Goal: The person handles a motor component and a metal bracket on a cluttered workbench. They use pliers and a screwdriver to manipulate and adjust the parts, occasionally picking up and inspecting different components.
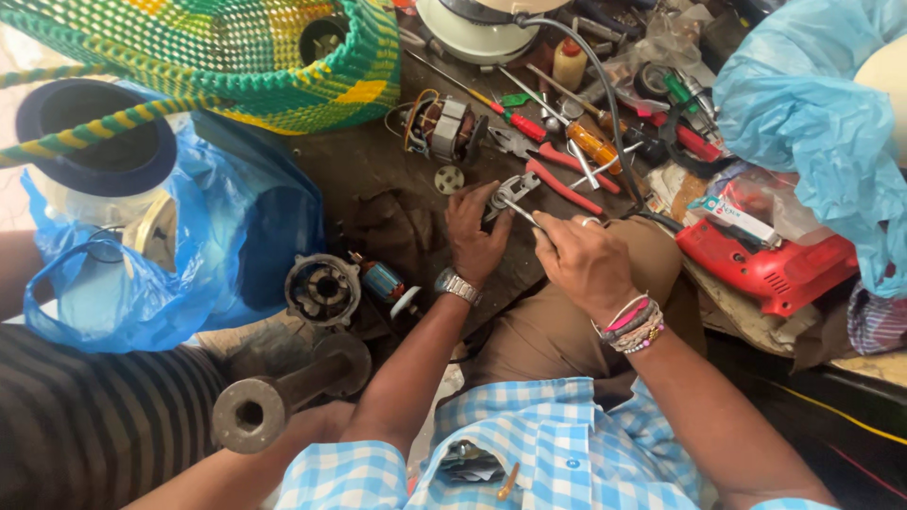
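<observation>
The left hand point(475, 236), with a silver metal wristwatch point(457, 284) on its wrist, rests on the dark, cluttered desk point(354, 165) with its fingers curled around a small grey metal bracket-shaped part point(510, 190), pinning it near the desk's middle. The right hand point(581, 257), wearing a stack of pink and white beaded bracelets point(631, 324) and a ring, has its fingers closed on a thin silver metal rod-like tool point(519, 211), whose tip meets the small part just beside the left fingertips. Both hands sit close together above a knee in brown trousers point(557, 331).

Just beyond the hands lie red-handled pliers point(559, 175), an orange-handled screwdriver point(592, 144) and a red-handled screwdriver point(515, 121). A copper-wound electric motor stator point(442, 127) stands near them, with a small round metal disc point(450, 178) beside it. To the right sits a red plastic power drill point(770, 267), partly under a crumpled light-blue plastic sheet point(812, 113). To the left, a round grey metal motor housing point(322, 288) lies next to a small rotor with a blue band point(384, 280), and a heavy rusty flanged metal shaft point(283, 392) lies nearer the body. A green and yellow woven plastic basket point(274, 57) and a blue plastic bag point(179, 246) fill the upper left.
</observation>
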